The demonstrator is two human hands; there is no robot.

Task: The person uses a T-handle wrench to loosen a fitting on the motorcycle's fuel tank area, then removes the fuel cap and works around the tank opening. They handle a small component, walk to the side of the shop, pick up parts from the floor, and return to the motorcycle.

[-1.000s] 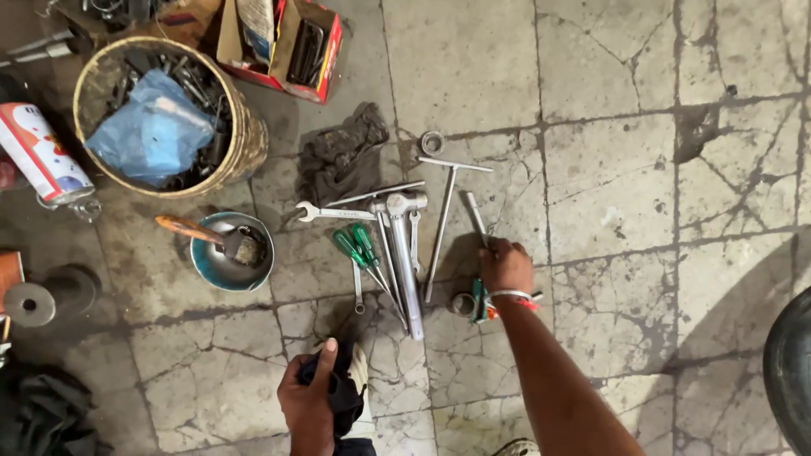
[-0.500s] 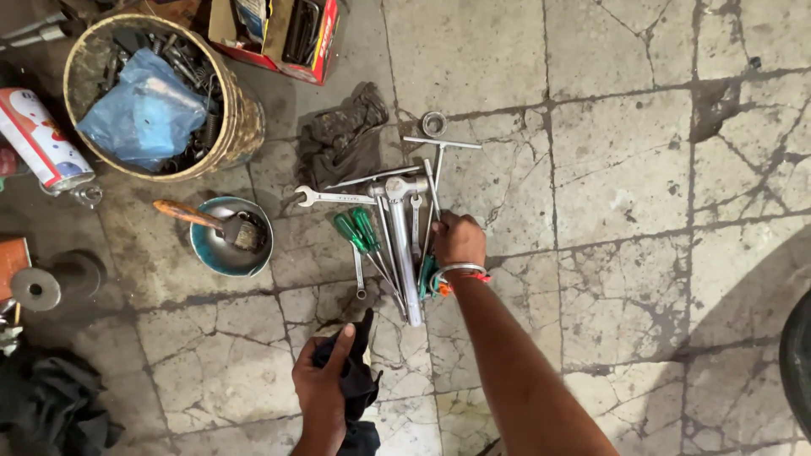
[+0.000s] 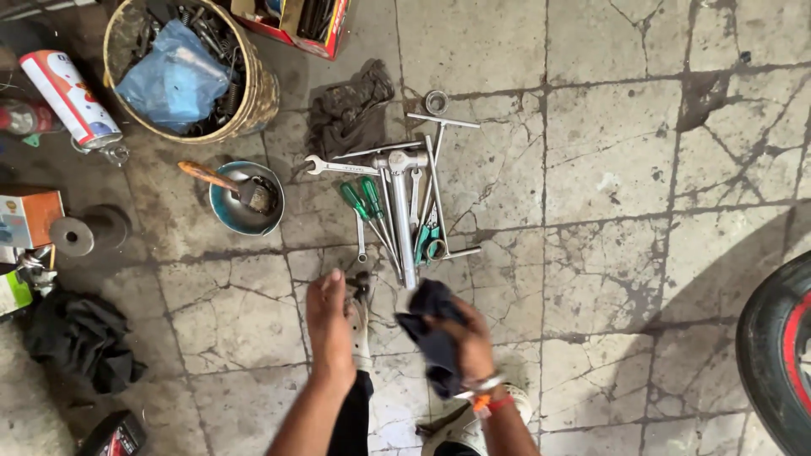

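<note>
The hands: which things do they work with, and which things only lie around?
In hand:
- left hand, on a metal tool
- right hand, holding a dark cloth

Lying about:
- green screwdrivers
- wrench
- bowl
- basket
- spray can

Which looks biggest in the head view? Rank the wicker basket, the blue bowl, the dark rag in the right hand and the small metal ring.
1. wicker basket, clearly largest.
2. blue bowl and dark rag: similar; the rag is nearer the camera and crumpled, so unranked.
3. metal ring, smallest.
</note>
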